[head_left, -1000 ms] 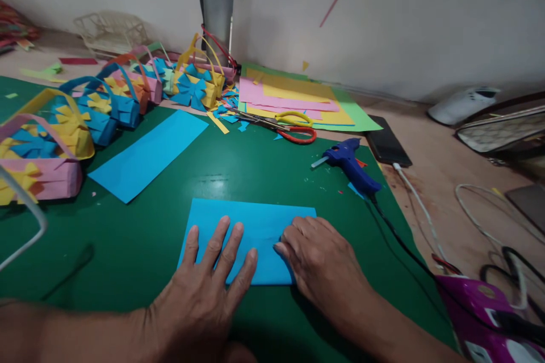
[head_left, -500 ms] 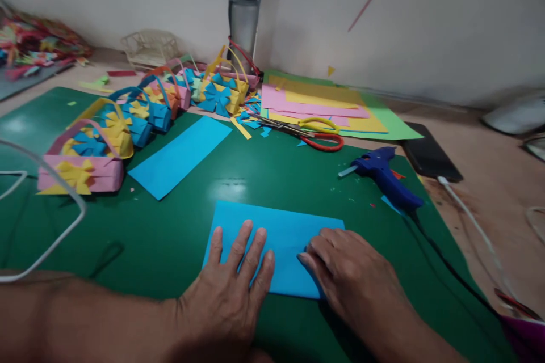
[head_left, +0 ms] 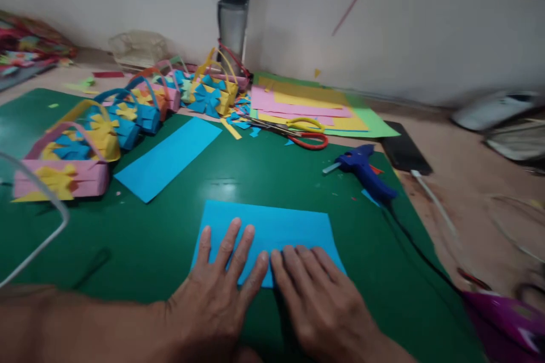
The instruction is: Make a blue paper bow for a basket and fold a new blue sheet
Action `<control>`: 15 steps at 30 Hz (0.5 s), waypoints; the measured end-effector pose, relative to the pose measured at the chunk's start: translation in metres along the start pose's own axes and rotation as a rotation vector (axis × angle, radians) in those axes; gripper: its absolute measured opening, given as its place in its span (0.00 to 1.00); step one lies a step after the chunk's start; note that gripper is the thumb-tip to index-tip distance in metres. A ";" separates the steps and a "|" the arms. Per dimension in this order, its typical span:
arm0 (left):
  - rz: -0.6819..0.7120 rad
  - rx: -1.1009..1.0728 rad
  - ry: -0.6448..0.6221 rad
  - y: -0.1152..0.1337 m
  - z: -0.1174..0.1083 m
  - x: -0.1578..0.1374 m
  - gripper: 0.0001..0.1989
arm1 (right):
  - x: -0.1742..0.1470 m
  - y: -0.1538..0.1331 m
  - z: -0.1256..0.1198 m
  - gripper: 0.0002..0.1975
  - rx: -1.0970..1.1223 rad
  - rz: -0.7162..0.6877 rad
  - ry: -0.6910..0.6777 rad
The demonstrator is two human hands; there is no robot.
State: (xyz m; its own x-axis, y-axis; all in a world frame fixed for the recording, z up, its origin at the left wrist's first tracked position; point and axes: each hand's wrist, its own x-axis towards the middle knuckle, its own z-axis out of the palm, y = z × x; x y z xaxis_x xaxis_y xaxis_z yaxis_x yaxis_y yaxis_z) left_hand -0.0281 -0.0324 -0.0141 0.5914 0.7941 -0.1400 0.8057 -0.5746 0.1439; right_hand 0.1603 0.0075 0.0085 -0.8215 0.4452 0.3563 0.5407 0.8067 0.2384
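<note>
A sheet of blue paper (head_left: 272,221) lies flat on the green board (head_left: 170,244) in front of me. My left hand (head_left: 221,283) rests on its left part, palm down with the fingers spread. Beside it, my right hand (head_left: 317,295) lies on the sheet's near right part, fingers stretched forward and close to the left thumb. The hands hide much of the sheet's near edge. Farther left lies a second blue paper piece (head_left: 168,160), a long rectangle.
Several small paper baskets (head_left: 62,178) with bows line the left side. Scissors (head_left: 309,139) lie before stacked coloured paper (head_left: 310,105). A blue glue gun (head_left: 368,173) with its cord and a phone (head_left: 406,147) are at right. A bottle (head_left: 233,17) stands behind.
My right hand has moved left and nearer along the blue sheet, its curled fingers now stretched out beside my left hand. My left hand stays on the sheet. The view has shifted slightly right.
</note>
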 end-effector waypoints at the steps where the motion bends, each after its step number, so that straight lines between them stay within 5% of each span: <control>1: -0.016 0.004 -0.010 0.001 0.000 -0.001 0.50 | -0.005 -0.009 0.000 0.19 0.017 0.022 -0.009; 6: -0.094 0.042 0.090 0.006 0.002 -0.004 0.48 | -0.029 -0.035 0.007 0.27 0.098 0.100 -0.008; 10: -0.018 0.086 0.119 0.005 0.001 -0.006 0.47 | -0.042 -0.020 0.000 0.41 0.106 0.080 -0.175; 15: -0.072 0.100 0.051 0.008 -0.009 -0.005 0.47 | -0.060 -0.003 -0.018 0.41 0.135 0.168 -0.323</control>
State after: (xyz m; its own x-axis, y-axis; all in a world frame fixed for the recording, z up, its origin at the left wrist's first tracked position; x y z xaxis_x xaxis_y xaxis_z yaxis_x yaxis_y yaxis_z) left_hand -0.0249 -0.0393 -0.0030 0.5316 0.8415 -0.0965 0.8468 -0.5307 0.0367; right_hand 0.2116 -0.0290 0.0029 -0.7497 0.6578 0.0724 0.6618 0.7462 0.0721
